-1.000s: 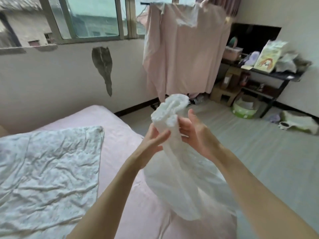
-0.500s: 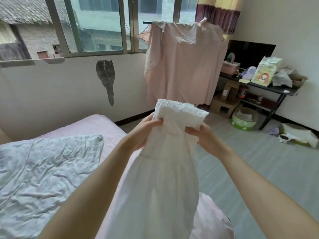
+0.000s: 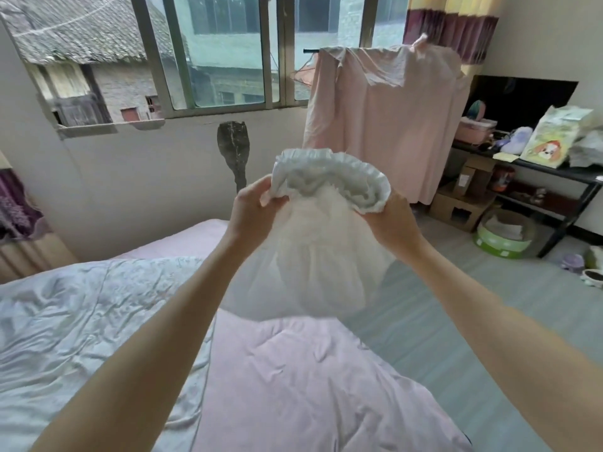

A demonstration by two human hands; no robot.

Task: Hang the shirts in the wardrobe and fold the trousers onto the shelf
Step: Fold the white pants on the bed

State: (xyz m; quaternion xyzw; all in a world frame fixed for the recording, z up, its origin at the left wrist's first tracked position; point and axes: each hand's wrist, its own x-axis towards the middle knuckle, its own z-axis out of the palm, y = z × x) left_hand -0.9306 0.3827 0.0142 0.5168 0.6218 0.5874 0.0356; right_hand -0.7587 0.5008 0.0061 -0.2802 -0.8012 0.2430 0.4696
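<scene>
Bed (image 3: 310, 386) below, pink sheet at its foot end, pale quilt (image 3: 81, 337) toward its left edge. Above the foot end, white garment (image 3: 321, 256) held aloft by its ruffled elastic waistband (image 3: 332, 177), body hanging blurred, probably trousers. Left hand (image 3: 253, 208) and right hand (image 3: 393, 216) each pinching one waistband end. Step in hand: spreading for folding. Next: lowering flat onto the bed, legs aligned.

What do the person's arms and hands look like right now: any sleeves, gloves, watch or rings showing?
Both forearms are bare from the frame's lower edge up to the wrists; no sleeve or cuff shows. The left hand and right hand are ungloved. No watch, bracelet or ring is visible on the parts in view. The fingertips are partly tucked into fabric, so nails cannot be judged.
</scene>
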